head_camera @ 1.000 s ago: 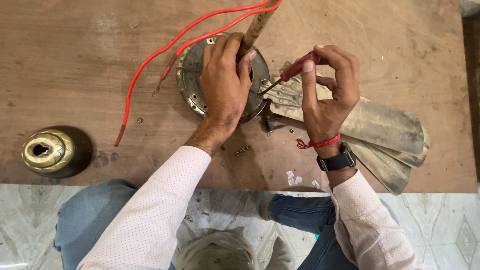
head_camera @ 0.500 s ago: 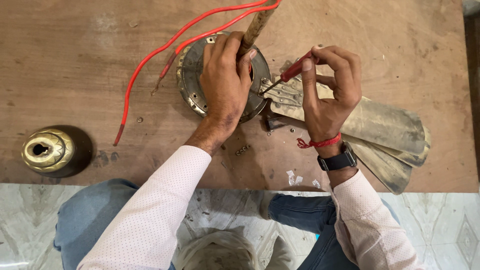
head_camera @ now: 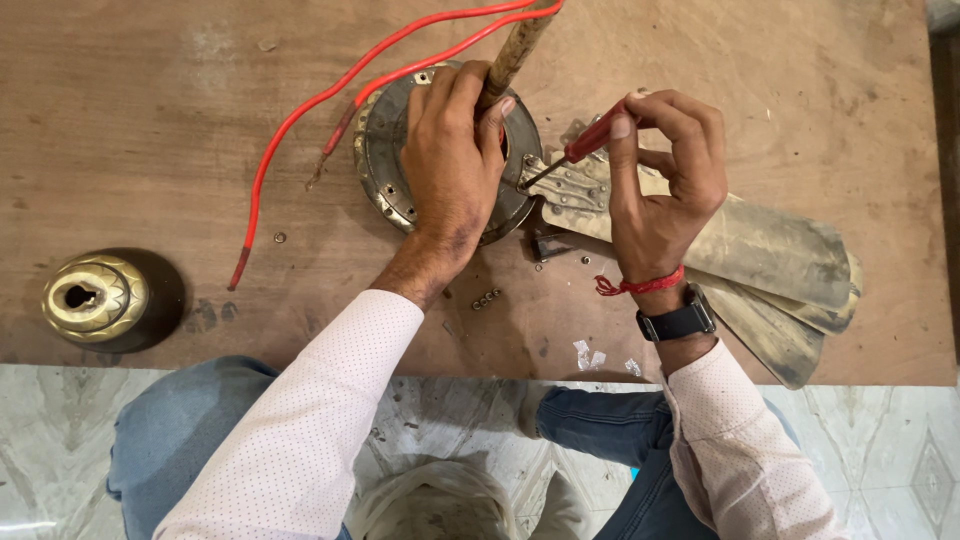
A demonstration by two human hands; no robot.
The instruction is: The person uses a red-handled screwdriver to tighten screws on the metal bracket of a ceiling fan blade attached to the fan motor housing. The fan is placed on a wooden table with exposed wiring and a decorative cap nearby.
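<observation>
My left hand point(head_camera: 450, 160) presses down on a round, dusty metal fan motor point(head_camera: 385, 175) that lies on a brown wooden board point(head_camera: 150, 110). Its fingers wrap the base of the rusty down rod point(head_camera: 515, 50). My right hand point(head_camera: 665, 190) pinches a red-handled screwdriver point(head_camera: 592, 140). The screwdriver tip rests on the bracket of a dirty fan blade point(head_camera: 575, 190) at the motor's right edge. Two red wires point(head_camera: 300, 120) run from the motor up and to the left.
Several more dusty fan blades point(head_camera: 790, 270) are stacked to the right under my wrist. A brass-coloured canopy cup point(head_camera: 95, 297) stands at the left. Small screws point(head_camera: 486, 298) lie near the board's front edge. Marble floor point(head_camera: 900, 460) and my knees are below.
My right hand's fingers have shifted slightly on the screwdriver handle. My left hand and the motor stay where they were.
</observation>
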